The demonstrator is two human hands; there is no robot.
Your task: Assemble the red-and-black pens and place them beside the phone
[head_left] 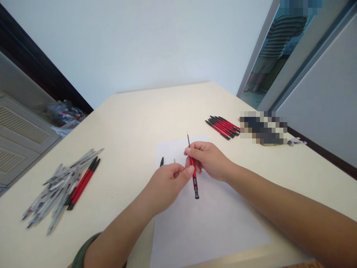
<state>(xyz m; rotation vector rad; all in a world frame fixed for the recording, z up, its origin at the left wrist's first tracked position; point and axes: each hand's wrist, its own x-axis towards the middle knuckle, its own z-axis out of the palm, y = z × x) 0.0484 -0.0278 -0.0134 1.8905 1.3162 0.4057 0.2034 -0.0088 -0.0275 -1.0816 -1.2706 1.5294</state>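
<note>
Above a white sheet of paper [206, 223], a red pen barrel [192, 164] with a black end points away from me. A thin dark refill [189, 139] sticks out of its far end. My right hand [209, 158] pinches the refill near the barrel's front. My left hand [174, 180] is closed, its thumb and fingers on the barrel's side. A black pen tip [162, 161] shows on the paper behind my left hand. Beside it, a small thin grey piece [174, 160] is mostly hidden by that hand.
Several wrapped refills [60, 190] lie heaped at the left, with red-and-black pens [85, 182] beside them. A row of red-and-black pens [223, 126] lies at the back right, near a blurred dark object [262, 128]. Behind the table [156, 111] is a wall; a person [279, 44] stands beyond the doorway.
</note>
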